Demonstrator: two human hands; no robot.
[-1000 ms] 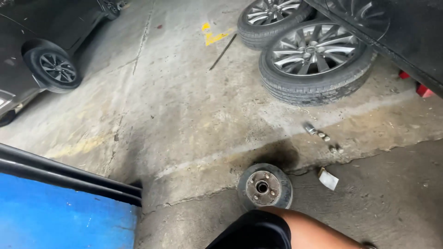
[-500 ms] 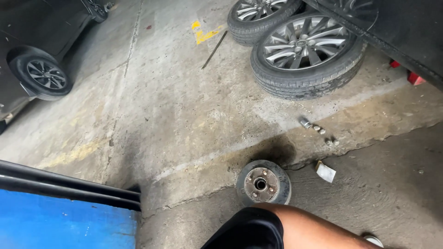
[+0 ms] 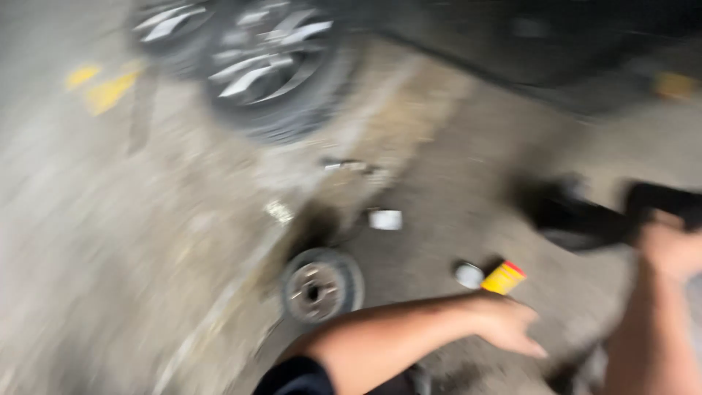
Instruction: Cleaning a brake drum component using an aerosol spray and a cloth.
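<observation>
The picture is heavily blurred by motion. My left hand (image 3: 506, 325) reaches out to the right from a black sleeve, fingers apart and holding nothing, just below a yellow can with a red end (image 3: 503, 278) and a small round grey lid (image 3: 468, 275) on the floor. My right hand (image 3: 669, 247) is at the right edge, closed against a long black object (image 3: 585, 218) whose shape is too smeared to make out. A round rusty brake drum (image 3: 320, 287) lies on the concrete left of my left arm.
Two tyres with silver alloy rims (image 3: 270, 69) lie at the top left. A dark car body (image 3: 526, 44) spans the top right. A white scrap (image 3: 385, 219) and small metal bits (image 3: 349, 166) lie on the cracked concrete floor (image 3: 110, 241).
The view has swung sharply to the right and blurred. My left hand and right hand have come into view, along with the yellow can and the black object. The blue panel and parked car are gone.
</observation>
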